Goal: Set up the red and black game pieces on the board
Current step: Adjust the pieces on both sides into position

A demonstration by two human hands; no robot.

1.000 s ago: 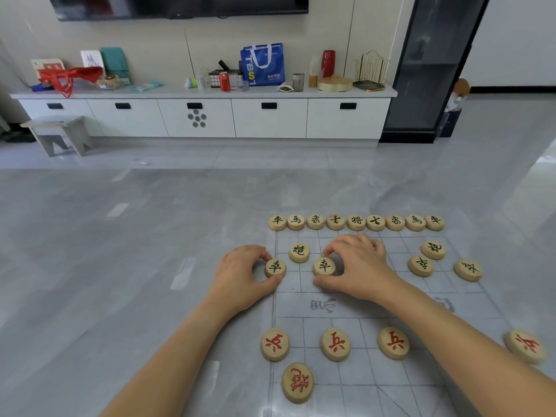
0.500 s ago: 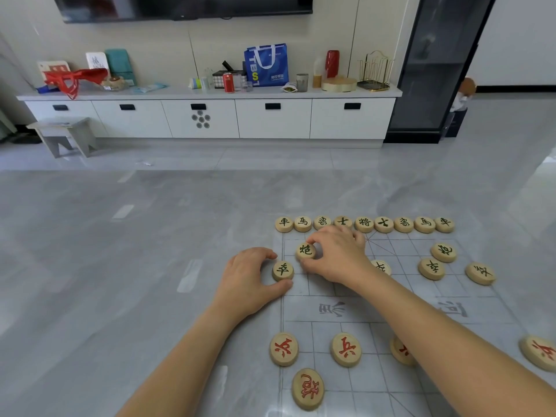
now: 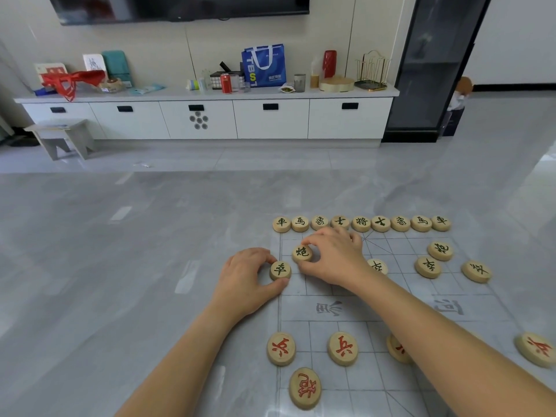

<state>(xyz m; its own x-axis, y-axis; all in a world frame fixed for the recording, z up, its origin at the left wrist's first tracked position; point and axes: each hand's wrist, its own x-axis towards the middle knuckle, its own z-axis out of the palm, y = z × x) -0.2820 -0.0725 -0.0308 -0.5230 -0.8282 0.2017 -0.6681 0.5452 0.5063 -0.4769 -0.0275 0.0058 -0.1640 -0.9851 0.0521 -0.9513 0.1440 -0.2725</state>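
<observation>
A translucent gridded board (image 3: pixel 355 311) lies on the grey floor. Round wooden pieces with black characters fill its far row (image 3: pixel 361 223). My left hand (image 3: pixel 248 276) pinches a black soldier piece (image 3: pixel 280 269) at the board's left edge. My right hand (image 3: pixel 334 257) grips a black cannon piece (image 3: pixel 302 252) just beyond it. More black pieces lie at right: another cannon (image 3: pixel 440 250) and soldiers (image 3: pixel 427 266), (image 3: pixel 476 270), plus one (image 3: pixel 377 265) half hidden behind my right wrist. Red-lettered pieces (image 3: pixel 342 348) sit in the near rows.
A red piece (image 3: pixel 534 349) lies off the board's right side. A white cabinet (image 3: pixel 210 118) with bags and cans runs along the far wall, a grey stool (image 3: pixel 61 138) at its left, a dark glass cabinet (image 3: pixel 433 67) at right. Bare floor spreads left of the board.
My right hand left the second soldier piece and moved up-left onto the black cannon piece. My left hand stayed on its soldier piece. The camera shifted slightly.
</observation>
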